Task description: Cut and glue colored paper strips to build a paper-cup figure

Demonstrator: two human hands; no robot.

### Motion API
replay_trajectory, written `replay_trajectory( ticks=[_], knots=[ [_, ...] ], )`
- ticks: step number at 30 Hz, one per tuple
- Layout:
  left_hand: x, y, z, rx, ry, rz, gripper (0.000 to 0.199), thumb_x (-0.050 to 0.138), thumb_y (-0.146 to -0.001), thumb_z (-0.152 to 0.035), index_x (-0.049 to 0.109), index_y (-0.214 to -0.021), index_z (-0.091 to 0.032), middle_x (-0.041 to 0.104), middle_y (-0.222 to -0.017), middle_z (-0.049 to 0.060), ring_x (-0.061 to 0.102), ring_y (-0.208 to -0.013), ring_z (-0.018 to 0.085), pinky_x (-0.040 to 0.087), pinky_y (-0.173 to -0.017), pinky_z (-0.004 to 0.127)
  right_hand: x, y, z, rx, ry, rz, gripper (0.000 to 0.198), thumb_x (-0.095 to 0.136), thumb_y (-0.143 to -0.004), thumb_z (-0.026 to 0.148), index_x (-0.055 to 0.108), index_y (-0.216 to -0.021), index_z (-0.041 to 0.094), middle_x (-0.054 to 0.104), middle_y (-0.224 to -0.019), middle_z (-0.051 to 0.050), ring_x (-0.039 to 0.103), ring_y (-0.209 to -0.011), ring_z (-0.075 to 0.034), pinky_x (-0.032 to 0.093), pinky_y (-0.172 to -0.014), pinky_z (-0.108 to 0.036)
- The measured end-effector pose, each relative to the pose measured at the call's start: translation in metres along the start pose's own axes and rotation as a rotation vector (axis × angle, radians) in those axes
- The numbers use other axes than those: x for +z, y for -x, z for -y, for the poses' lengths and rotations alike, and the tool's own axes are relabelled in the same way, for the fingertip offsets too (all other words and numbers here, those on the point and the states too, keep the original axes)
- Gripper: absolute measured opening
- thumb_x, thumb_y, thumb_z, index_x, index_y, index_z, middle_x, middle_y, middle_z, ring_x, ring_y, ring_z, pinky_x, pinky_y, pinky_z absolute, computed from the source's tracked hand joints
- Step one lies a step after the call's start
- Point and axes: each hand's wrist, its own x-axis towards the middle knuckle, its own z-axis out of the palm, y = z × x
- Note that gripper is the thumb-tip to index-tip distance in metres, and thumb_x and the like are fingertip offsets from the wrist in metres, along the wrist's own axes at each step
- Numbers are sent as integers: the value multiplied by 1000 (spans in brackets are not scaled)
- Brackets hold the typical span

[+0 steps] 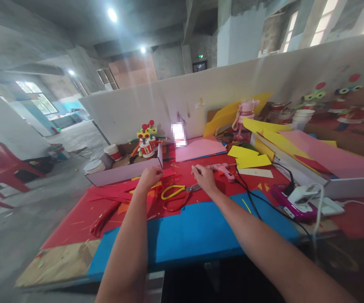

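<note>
My left hand (151, 176) is over the red table covering, its fingers curled together near the front of a white box. Whether something small sits between those fingertips I cannot make out. To the right, my right hand (203, 176) has thumb and finger pinched together; what they hold, if anything, is too small to name. Scissors (173, 193) with yellow and red handles lie between my forearms, their blades pointing toward the right hand. A pink glue gun (224, 171) rests just beyond the right hand. Red and orange paper scraps (152, 198) are spread under and beside my left wrist.
Blue sheets (194, 229) cover the front edge. Paper-cup robot figures (147, 145) stand in the white box (125, 171) at left. Pink paper (200, 148) and yellow paper (253, 160) lie behind. A purple power strip (292, 206) with cables is at right.
</note>
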Motion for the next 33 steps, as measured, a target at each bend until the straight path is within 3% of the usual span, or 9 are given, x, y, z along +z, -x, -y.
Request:
replay_trajectory(
  ticks=[5, 8, 11, 16, 19, 22, 26, 28, 33],
  knots=[
    [10, 1, -22, 114, 6, 24, 24, 53, -84, -33, 73, -88, -19, 72, -85, 5, 63, -78, 17, 44, -72, 26, 2, -1, -4, -14, 81, 76, 38, 40, -92, 39, 56, -62, 22, 59, -55, -1, 50, -52, -14, 30, -53, -26],
    [25, 3, -40, 250, -51, 19, 25, 55, -82, -26, 69, -102, -20, 70, -101, 7, 61, -95, 20, 44, -84, 29, 0, 2, 0, -74, 207, 255, 24, 50, -87, 32, 63, -69, 22, 66, -66, -2, 55, -59, -15, 32, -56, -25],
    [35, 6, -51, 214, -180, 9, 24, 52, -82, -18, 69, -99, -17, 68, -102, 12, 59, -100, 24, 44, -86, 33, -3, 7, 10, -212, 298, 480, 8, 64, -75, 24, 69, -82, 23, 70, -81, -3, 60, -75, -18, 36, -65, -26],
    [28, 6, -42, 102, -222, -37, 26, 44, -83, -13, 70, -86, -17, 69, -92, 12, 61, -93, 23, 44, -80, 33, -10, 10, 22, -259, 316, 663, 27, 69, -70, 21, 71, -97, 24, 69, -89, -4, 61, -88, -21, 41, -73, -29],
    [17, 2, -29, 39, -60, -162, 25, 46, -85, -19, 70, -90, -21, 70, -93, 7, 61, -91, 20, 44, -78, 29, -12, 9, 24, -219, 267, 667, 25, 66, -73, 20, 71, -98, 22, 68, -91, -5, 61, -84, -19, 43, -73, -27],
    [5, 1, -22, 25, 81, -384, 25, 47, -87, -24, 70, -96, -22, 70, -96, 5, 60, -91, 19, 44, -79, 28, -11, 8, 24, -178, 239, 676, 23, 65, -76, 23, 70, -98, 18, 69, -91, -6, 61, -80, -16, 43, -70, -25],
    [-5, 5, -25, -8, 30, -563, 26, 47, -86, -21, 70, -97, -20, 70, -100, 8, 58, -97, 23, 43, -86, 33, -9, 8, 23, -141, 205, 682, 15, 63, -78, 23, 71, -89, 17, 70, -81, -4, 59, -69, -13, 41, -62, -22],
    [-6, 8, -28, -39, -32, -545, 26, 49, -83, -18, 71, -96, -21, 71, -99, 8, 57, -100, 25, 41, -87, 35, -9, 8, 22, -146, 204, 669, 13, 62, -79, 23, 71, -86, 17, 70, -80, -4, 59, -68, -13, 40, -61, -22],
    [-4, 11, -29, -73, -57, -223, 26, 50, -79, -20, 73, -90, -24, 73, -88, 6, 64, -87, 23, 43, -78, 32, -8, 8, 21, -151, 217, 625, 14, 60, -80, 22, 72, -85, 17, 72, -80, -4, 62, -71, -14, 39, -62, -22]
  ],
)
